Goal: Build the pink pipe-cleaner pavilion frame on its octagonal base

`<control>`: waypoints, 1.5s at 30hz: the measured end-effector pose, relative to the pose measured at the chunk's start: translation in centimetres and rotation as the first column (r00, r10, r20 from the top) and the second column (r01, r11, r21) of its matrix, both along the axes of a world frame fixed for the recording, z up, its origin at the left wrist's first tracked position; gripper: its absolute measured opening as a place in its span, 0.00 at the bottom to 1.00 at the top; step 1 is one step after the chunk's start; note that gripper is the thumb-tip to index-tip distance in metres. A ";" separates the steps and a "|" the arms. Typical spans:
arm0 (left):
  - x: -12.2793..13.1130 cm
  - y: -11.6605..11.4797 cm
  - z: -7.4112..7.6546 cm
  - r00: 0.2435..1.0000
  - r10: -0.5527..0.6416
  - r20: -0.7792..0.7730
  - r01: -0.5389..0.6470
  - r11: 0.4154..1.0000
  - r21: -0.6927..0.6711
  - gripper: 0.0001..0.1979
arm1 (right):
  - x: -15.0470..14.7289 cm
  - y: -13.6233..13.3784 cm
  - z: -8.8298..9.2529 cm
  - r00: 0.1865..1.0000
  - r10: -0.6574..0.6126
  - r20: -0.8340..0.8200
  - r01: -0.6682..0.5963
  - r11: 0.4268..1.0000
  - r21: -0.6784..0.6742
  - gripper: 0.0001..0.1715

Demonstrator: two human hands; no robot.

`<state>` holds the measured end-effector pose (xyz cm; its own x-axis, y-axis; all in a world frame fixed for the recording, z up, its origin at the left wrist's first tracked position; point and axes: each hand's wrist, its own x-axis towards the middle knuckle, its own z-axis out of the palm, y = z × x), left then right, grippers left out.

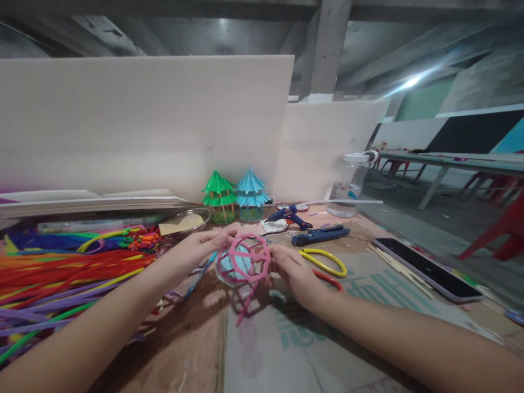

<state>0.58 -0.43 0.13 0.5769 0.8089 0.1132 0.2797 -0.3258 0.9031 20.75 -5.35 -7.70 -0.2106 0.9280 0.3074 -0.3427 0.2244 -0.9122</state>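
Between my hands is a pink openwork frame [250, 257] with many-sided rims joined by short posts, apparently bent from fuzzy craft stems. A pale blue disc [236, 263] shows through it, and a loose pink end hangs down toward the board. My left hand [210, 243] has its fingers closed at the frame's upper left edge. On the right side, my right hand [289, 267] grips the rim, its fingertips partly hidden behind the frame. Just beyond my right hand lie yellow and red handles [327, 263], perhaps of scissors or pliers.
Colourful craft stems [73, 273] are heaped at left. Behind stand a green model hut [220, 196] and a blue one [251, 195]. A glue gun [290, 215], a dark blue tool [321, 234], a water bottle [350, 183] and a phone [426, 268] lie or stand to the right.
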 end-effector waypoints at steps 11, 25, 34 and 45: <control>0.1 -0.4 0.7 0.996 0.073 -0.044 -0.071 0.997 0.029 0.26 | 0.1 0.5 0.2 0.998 -0.069 -0.007 0.069 0.997 -0.035 0.25; 0.0 0.9 -0.8 0.962 0.234 0.137 -0.193 0.946 -0.262 0.26 | 4.8 3.8 1.0 0.352 -0.346 0.870 -0.280 0.848 0.450 0.04; 0.1 0.8 -1.4 0.967 0.216 0.138 -0.179 0.954 -0.239 0.26 | 1.4 -0.5 0.8 0.466 -0.648 0.602 -0.470 0.395 0.789 0.13; -0.6 0.2 -1.1 0.961 0.089 -0.263 -0.022 0.968 0.249 0.25 | 3.0 -1.9 5.4 0.577 -0.713 0.398 0.194 0.593 0.781 0.06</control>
